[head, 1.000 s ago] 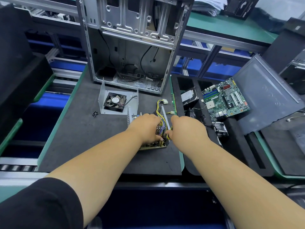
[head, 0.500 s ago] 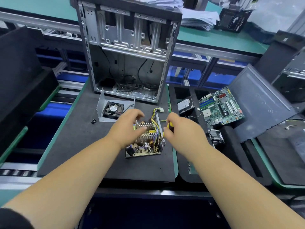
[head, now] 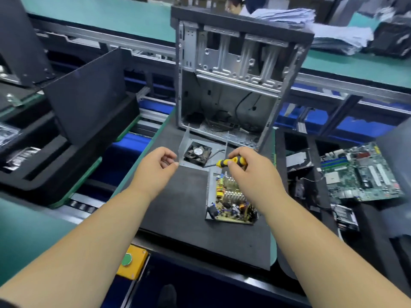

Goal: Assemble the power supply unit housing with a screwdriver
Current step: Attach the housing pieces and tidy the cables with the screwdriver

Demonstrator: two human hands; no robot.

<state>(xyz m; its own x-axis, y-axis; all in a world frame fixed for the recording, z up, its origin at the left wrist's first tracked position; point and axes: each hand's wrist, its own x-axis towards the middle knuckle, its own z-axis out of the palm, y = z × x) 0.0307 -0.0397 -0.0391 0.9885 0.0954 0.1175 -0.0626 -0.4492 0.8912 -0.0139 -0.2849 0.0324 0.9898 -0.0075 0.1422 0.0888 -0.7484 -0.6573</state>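
Assembly looks barely begun: cover (head: 201,152) with its fan lies apart, just beyond the open circuit board (head: 231,202) on the counter (head: 178,207). Right hand (head: 246,172) grips the screwdriver (head: 231,162); left hand (head: 155,167), loosely curled, holds nothing visible.

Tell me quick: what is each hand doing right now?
Left hand: fingers loosely curled, holding nothing.
Right hand: gripping the screwdriver.
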